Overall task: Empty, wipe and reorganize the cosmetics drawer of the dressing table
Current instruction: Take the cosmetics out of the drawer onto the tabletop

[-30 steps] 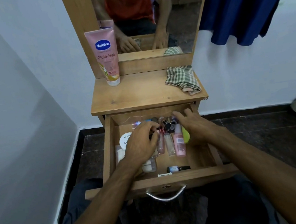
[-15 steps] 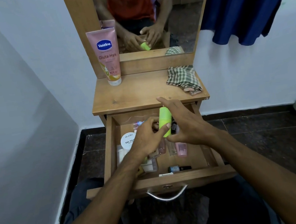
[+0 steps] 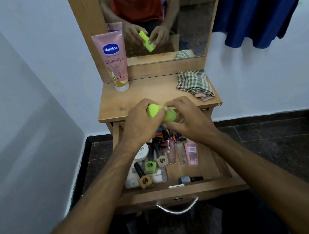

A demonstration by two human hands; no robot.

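Your left hand (image 3: 140, 122) and right hand (image 3: 187, 120) meet above the back of the open drawer (image 3: 179, 191), level with the front edge of the dressing table top (image 3: 147, 100). Both curl around one lime-green bottle (image 3: 160, 113), which lies tilted between them: your left fingers wrap its upper, rounded end and your right fingers pinch the lower end.

Below your wrists the drawer holds a crowd of cosmetics. A white round jar (image 3: 141, 153) sits at the left, partly under your left forearm. Three square nail polish bottles lie near it: a green one (image 3: 150, 166), a beige one (image 3: 162, 161) and a tan one (image 3: 145, 181), each with a dark cap. A clear perfume bottle (image 3: 181, 153) and a pink bottle (image 3: 191, 154) lie side by side to the right. A small blue nail polish (image 3: 190, 179) lies alone near the drawer front, above the metal handle (image 3: 178, 208).

On the table top, a pink Vaseline tube (image 3: 116, 61) stands cap-down at the back left against the mirror frame (image 3: 87, 27), and a checked cloth (image 3: 194, 85) lies crumpled at the right. The mirror shows both hands on the green bottle.
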